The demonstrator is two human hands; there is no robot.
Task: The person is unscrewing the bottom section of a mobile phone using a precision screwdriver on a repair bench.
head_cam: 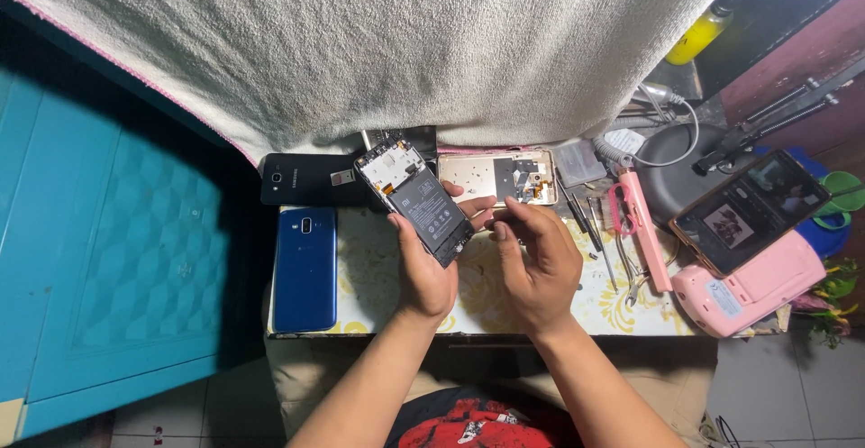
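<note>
Left hand [423, 268] clamped on opened phone [414, 197], tilted up over table [378, 277] for a look inside. Right hand [538, 263] beside it, fingers loose, gripping nothing. Blue phone [305, 268] parked left.

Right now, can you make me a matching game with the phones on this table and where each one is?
Things:
1. opened phone
2. blue phone
3. black phone
4. phone with lit screen

Places:
A. propped on the pink case at the right
B. lying at the table's back left, under the towel's edge
C. held in the left hand
D. lying flat on the table's left edge

Pairs: 1-C, 2-D, 3-B, 4-A
</note>
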